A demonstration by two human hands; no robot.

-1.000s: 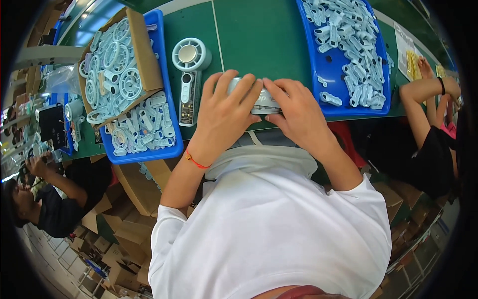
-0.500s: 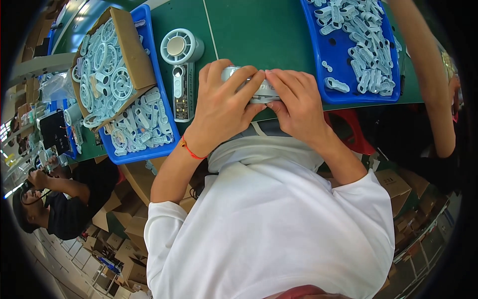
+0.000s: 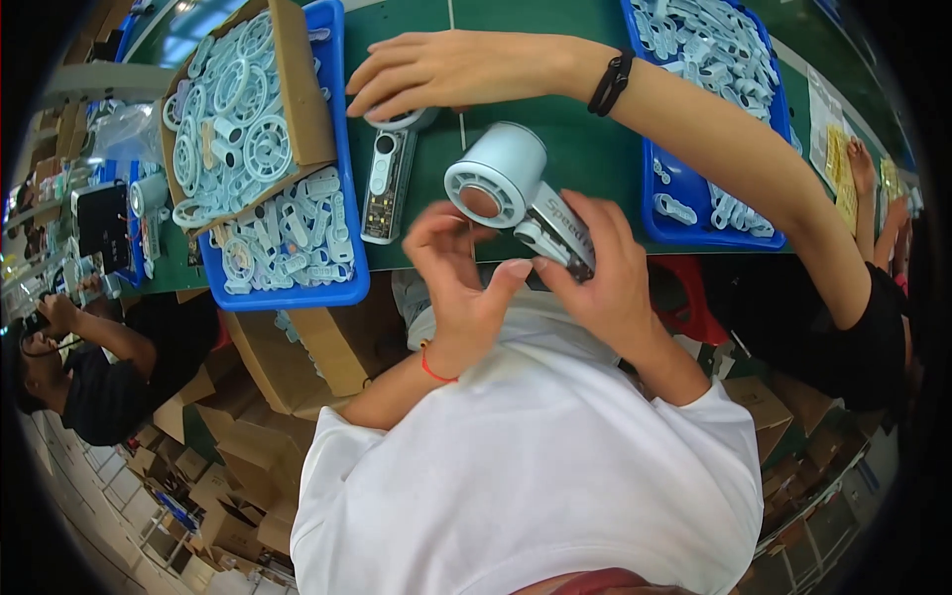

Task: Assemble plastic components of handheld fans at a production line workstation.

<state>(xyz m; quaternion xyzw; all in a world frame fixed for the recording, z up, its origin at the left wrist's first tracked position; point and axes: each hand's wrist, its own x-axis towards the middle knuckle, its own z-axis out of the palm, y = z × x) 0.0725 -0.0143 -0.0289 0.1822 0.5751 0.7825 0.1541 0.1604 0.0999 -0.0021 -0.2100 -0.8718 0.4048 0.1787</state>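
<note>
A pale blue handheld fan (image 3: 511,164) with a round head and a dark handle section is gripped by its handle in my right hand (image 3: 603,288). Its head tilts up and to the left, showing a grille with a copper-coloured centre. My left hand (image 3: 458,288) is just below and left of the fan head, fingers apart and curved, holding nothing. Thumb tips of both hands come close together near the handle. Farther left lies a second handheld fan (image 3: 385,183), its handle showing a circuit board. A co-worker's hand (image 3: 416,74) covers part of its head.
The co-worker's bare arm (image 3: 714,129) crosses above the green table (image 3: 585,20) from the right. At left, a blue tray (image 3: 342,288) holds pale parts and a cardboard box (image 3: 307,99) of fan rings. Another blue tray (image 3: 669,233) of small parts is at right.
The fan has come up out of both hands' grasp into my right hand alone, its head now visible. My left hand has let go. A co-worker's arm has reached in across to the second fan.
</note>
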